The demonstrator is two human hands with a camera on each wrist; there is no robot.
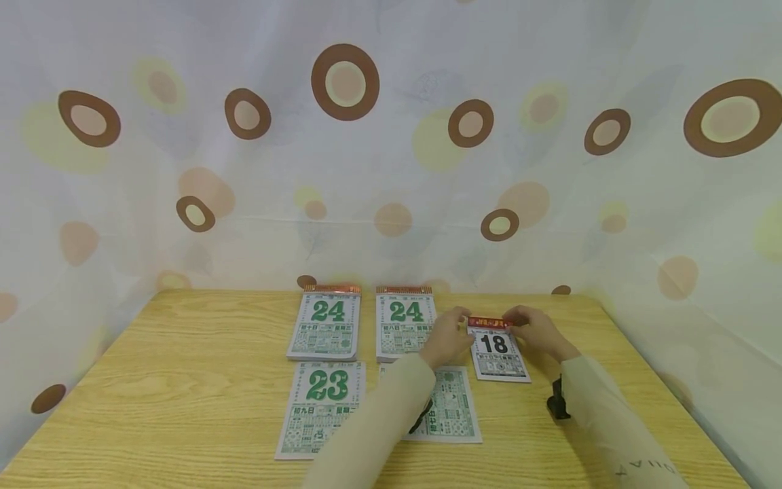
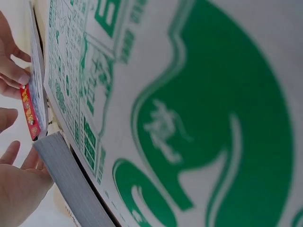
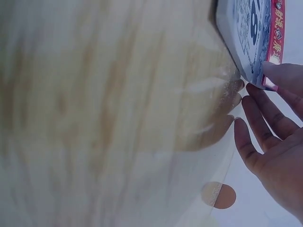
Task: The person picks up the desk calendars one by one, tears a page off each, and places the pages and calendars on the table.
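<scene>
A small tear-off calendar (image 1: 501,363) with a black 18 and a red header strip (image 1: 487,322) lies at the right of the table, slightly turned. My right hand (image 1: 537,329) pinches the header's right end; in the right wrist view its thumb (image 3: 283,75) is on the strip, with fingers around the corner. At the opposite corner is my left hand (image 1: 447,337), thumb and fingers (image 2: 10,153) spread apart around the header's left end, holding nothing. Just left of that hand lies a thicker calendar (image 1: 400,339) with a green 24.
Another green 24 calendar (image 1: 326,329) lies further left. In front of it is a loose sheet (image 1: 324,390) with a green 23. A second green-printed sheet (image 1: 455,407) is partly hidden under my left forearm. A patterned curtain (image 1: 391,170) hangs behind the wooden table (image 1: 201,380).
</scene>
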